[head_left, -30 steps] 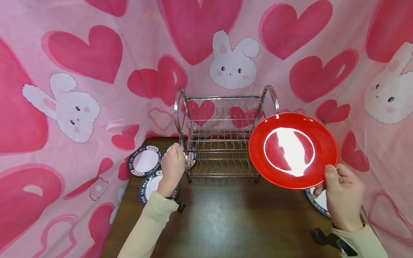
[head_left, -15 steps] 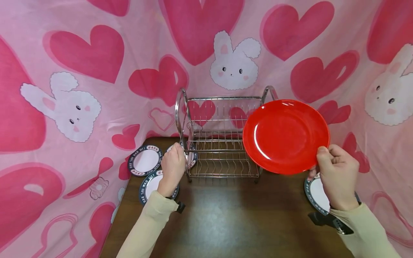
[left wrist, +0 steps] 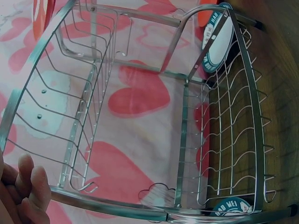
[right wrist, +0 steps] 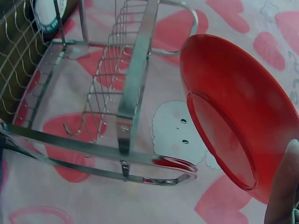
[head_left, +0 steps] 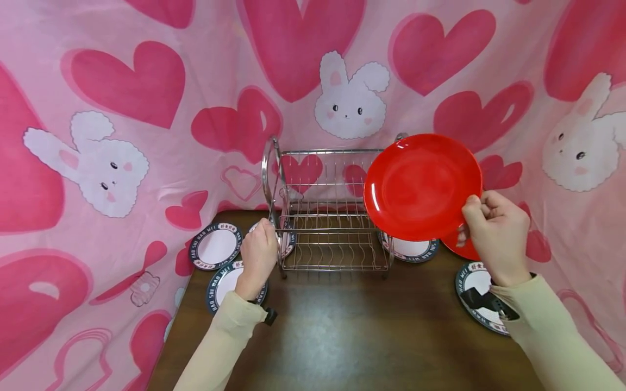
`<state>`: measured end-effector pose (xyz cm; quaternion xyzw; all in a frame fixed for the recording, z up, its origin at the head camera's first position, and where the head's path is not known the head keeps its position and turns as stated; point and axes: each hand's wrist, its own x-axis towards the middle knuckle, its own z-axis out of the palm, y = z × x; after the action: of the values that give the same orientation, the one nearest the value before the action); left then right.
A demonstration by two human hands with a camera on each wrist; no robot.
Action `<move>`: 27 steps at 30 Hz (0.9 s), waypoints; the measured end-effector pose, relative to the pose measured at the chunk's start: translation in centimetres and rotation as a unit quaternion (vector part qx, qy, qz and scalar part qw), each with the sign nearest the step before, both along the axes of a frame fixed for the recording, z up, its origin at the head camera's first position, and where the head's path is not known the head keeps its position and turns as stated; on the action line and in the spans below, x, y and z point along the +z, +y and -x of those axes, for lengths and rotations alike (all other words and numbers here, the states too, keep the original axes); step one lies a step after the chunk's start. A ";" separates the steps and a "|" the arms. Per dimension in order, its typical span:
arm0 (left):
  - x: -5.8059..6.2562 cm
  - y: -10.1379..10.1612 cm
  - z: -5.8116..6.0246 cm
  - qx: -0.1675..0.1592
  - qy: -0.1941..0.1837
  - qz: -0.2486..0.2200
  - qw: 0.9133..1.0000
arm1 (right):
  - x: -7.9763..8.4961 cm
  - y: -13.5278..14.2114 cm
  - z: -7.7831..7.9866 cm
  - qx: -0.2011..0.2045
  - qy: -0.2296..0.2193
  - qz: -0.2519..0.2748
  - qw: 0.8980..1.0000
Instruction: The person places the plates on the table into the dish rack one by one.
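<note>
The right hand pinches the edge of a red plate, holding it tilted in the air beside the right end of a metal rack with wire shelves. The left hand is curled on the rack's left side. Three white plates lie near the tabletop's back left corner, and two similar plates and a second red plate lie toward its right edge.

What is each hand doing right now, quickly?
Left hand: closed, gripping the metal dish rack.
Right hand: closed, holding a red plate by its rim.
</note>
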<state>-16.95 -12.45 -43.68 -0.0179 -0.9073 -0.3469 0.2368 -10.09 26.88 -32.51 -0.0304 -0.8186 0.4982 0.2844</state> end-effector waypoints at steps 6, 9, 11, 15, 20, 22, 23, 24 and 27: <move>0.0 0.0 0.0 0.001 0.001 -0.001 1.000 | 0.5 -0.5 1.5 -0.001 0.014 -0.007 1.000; 0.0 0.0 -0.1 0.005 0.005 0.000 1.000 | 0.7 -0.7 2.2 -0.003 0.020 -0.015 1.000; 0.0 0.0 0.0 0.004 0.005 -0.002 1.000 | 0.9 -0.9 2.6 -0.010 0.027 -0.034 0.999; 0.0 0.1 0.1 0.003 0.002 -0.006 1.000 | 1.4 -1.3 3.4 -0.031 0.030 -0.072 0.997; 0.0 0.1 0.1 0.005 0.005 -0.009 1.000 | 1.8 -1.9 4.4 -0.046 0.034 -0.104 0.993; -0.1 0.1 0.1 0.002 0.005 -0.010 1.000 | 1.8 -2.0 4.7 -0.052 0.044 -0.117 0.991; -0.1 0.1 0.1 0.002 0.007 -0.010 1.000 | 1.8 -2.1 4.9 -0.055 0.049 -0.123 0.990; -0.2 0.1 0.1 0.001 0.008 -0.010 1.000 | 1.8 -2.2 5.0 -0.055 0.052 -0.127 0.989; -0.3 0.0 0.1 0.001 0.011 -0.011 1.000 | 1.8 -2.5 5.5 -0.052 0.061 -0.141 0.987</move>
<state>-17.05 -12.41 -43.93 -0.0185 -0.9006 -0.3567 0.2477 -15.57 24.40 -30.74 -0.0021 -0.8591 0.3628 0.3610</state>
